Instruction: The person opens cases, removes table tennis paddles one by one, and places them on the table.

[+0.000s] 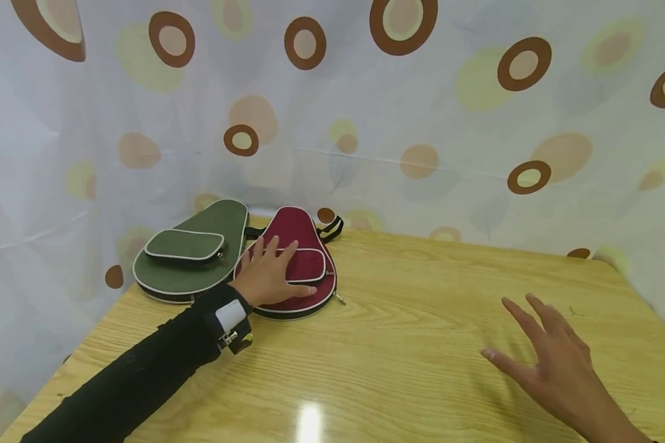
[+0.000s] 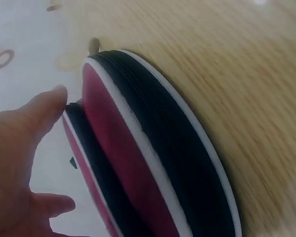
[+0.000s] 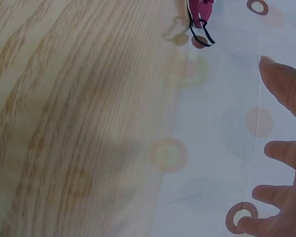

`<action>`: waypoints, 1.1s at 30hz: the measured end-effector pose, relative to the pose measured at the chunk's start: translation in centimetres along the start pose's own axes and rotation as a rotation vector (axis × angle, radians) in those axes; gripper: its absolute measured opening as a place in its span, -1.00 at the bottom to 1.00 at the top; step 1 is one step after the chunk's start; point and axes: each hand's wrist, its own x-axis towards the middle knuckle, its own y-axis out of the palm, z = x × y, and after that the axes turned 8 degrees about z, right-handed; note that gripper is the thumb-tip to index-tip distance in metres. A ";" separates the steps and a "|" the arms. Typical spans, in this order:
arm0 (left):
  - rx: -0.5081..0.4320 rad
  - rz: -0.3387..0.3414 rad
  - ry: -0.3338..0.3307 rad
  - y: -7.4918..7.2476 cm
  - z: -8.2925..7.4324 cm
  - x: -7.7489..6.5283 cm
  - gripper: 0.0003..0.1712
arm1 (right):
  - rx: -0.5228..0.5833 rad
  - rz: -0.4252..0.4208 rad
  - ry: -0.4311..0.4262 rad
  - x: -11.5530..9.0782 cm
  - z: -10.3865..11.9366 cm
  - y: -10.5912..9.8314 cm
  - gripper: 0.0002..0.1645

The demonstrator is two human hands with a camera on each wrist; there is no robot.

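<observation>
All visible fingers (image 1: 523, 320) are spread, gripping nothing: left hand (image 1: 266, 277) over the red case (image 1: 305, 266), laid flat on the worktop (image 1: 410, 344), presumably for steadiness; green case (image 1: 185, 245) just left of it, right hand (image 1: 556, 360) well right.

The black-sleeved left arm (image 1: 138, 369) is stretching forward from the lower left of the head view, and the left hand (image 1: 268, 277) is facing palm down, its fingers (image 1: 259, 246) spreading and its left thumb (image 1: 302, 290) pointing rightward. How far those fingers are bending is hard to tell, as the wrist view is cutting them off. The right forearm (image 1: 609, 415) is slanting up from the lower right; the right hand (image 1: 560, 363) is hovering well apart from the other, its right thumb (image 1: 501, 363) and fingers fanning out.
</observation>
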 end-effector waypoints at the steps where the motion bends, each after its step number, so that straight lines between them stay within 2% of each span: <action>1: 0.006 0.016 -0.008 0.1 -0.1 0.3 0.20 | 0.001 0.002 -0.001 0.0 0.1 0.1 0.02; 7: -0.031 0.082 -0.081 0.6 -0.8 1.6 0.23 | 0.004 0.010 0.000 0.1 0.3 0.5 0.01; 13: -0.036 0.082 -0.131 1.6 -1.3 2.3 0.19 | -0.001 0.013 0.003 0.0 0.3 0.8 -0.02; 17: -0.078 0.081 -0.137 1.9 -1.2 2.5 0.16 | 0.011 0.021 -0.008 0.1 0.4 1.1 -0.03; 23: -0.124 0.101 -0.098 1.9 -1.0 2.6 0.12 | 0.006 0.020 -0.035 0.3 0.7 1.6 -0.02; 33: -0.054 0.144 0.043 2.6 -1.7 2.6 0.12 | 0.002 0.038 -0.065 1.1 1.8 1.6 0.01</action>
